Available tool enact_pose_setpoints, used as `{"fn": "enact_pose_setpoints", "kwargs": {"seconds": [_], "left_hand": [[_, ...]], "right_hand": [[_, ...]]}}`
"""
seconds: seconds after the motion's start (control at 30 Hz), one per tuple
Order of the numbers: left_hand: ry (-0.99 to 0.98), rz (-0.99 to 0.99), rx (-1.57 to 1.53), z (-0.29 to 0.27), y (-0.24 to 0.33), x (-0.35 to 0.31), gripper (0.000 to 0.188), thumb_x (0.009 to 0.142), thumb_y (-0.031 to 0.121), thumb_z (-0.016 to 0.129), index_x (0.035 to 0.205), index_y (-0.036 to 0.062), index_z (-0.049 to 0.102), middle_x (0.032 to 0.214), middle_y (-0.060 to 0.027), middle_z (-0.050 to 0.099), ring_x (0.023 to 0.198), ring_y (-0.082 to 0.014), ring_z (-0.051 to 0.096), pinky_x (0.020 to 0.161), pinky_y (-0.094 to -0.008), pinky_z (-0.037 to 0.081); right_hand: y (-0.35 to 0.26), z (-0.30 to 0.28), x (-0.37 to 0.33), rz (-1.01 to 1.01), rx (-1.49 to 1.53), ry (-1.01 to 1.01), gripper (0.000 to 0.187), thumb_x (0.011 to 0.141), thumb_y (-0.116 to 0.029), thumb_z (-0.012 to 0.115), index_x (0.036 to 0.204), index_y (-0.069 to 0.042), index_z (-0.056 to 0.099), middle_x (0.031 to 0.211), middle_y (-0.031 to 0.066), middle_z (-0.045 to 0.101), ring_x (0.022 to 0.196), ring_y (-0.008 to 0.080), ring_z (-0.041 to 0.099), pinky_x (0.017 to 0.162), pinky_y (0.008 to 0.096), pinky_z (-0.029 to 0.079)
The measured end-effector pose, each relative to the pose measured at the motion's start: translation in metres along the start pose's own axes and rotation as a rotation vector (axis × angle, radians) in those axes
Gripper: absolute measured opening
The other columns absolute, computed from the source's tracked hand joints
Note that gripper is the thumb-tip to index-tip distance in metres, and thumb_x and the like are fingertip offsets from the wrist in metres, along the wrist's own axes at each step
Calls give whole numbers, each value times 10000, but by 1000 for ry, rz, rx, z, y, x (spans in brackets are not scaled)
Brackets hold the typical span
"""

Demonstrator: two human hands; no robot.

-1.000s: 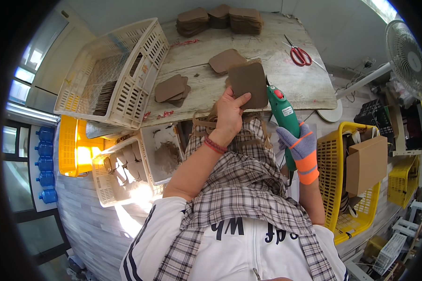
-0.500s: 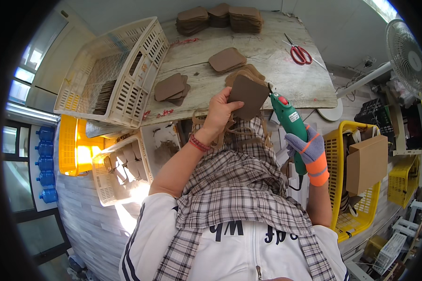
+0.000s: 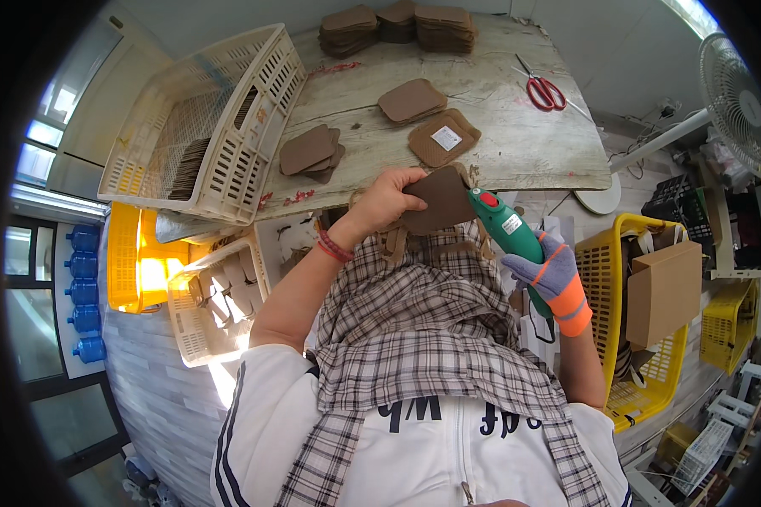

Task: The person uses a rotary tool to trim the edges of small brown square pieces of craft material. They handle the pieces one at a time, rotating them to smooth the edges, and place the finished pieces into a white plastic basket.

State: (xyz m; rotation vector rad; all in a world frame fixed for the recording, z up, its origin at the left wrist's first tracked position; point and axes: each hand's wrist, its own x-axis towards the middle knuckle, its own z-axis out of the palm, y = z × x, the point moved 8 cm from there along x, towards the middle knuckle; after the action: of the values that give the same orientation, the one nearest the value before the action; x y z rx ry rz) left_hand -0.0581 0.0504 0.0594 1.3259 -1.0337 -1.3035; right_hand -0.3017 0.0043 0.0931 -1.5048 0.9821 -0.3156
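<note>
My left hand (image 3: pixel 386 203) pinches a brown flat pad with rounded corners (image 3: pixel 438 201) by its left side, in front of the table's near edge. My right hand (image 3: pixel 554 275), in a grey and orange glove, is wrapped round a green corded power tool with a red switch (image 3: pixel 511 226). The tool's tip meets the pad's upper right edge, where a thin ragged strip shows. Just beyond, on the table, lie a pad with a white label (image 3: pixel 445 138), a small stack of pads (image 3: pixel 412 101) and another stack (image 3: pixel 309 152) to the left.
A white crate (image 3: pixel 245 127) stands at the table's left, holding more pads. Taller pad stacks (image 3: pixel 445 29) sit at the back; red-handled scissors (image 3: pixel 546 93) lie at the far right. A yellow basket (image 3: pixel 596 296) with cardboard is on my right, and a fan (image 3: pixel 730 101) stands beyond it.
The held pad has come down toward me and turned flatter, uncovering the labelled pad on the table. The tool has moved slightly left and down along with it.
</note>
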Motion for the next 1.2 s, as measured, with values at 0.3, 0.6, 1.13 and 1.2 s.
{"fn": "enact_pose_setpoints", "kwargs": {"seconds": [0.3,0.6,1.13,1.2], "left_hand": [[-33,-15,239,1,5,-7,271,746,-73,585,1005,7,584,872,5,604,836,-83,547,764,-243,455],[197,113,53,-44,18,-17,206,731,-33,686,901,48,603,830,21,610,753,-54,560,693,-208,456],[87,31,120,-39,19,-14,375,702,-34,689,1054,44,589,892,-12,635,792,-74,589,717,-215,483],[70,29,111,-35,21,-15,453,696,-49,684,1118,43,549,905,-17,629,806,-73,587,722,-210,481]], "right_hand": [[0,5,6,8,16,-19,435,729,-226,789,1025,15,581,724,32,612,559,61,553,491,208,453],[8,9,6,42,45,-77,423,726,-224,795,999,17,581,729,37,616,570,72,554,513,219,453],[12,20,2,44,-10,-177,414,724,-222,799,991,22,597,731,23,613,627,47,560,550,195,458],[10,22,2,39,-23,-177,418,720,-224,800,990,23,598,724,25,613,626,47,557,551,197,458]]}}
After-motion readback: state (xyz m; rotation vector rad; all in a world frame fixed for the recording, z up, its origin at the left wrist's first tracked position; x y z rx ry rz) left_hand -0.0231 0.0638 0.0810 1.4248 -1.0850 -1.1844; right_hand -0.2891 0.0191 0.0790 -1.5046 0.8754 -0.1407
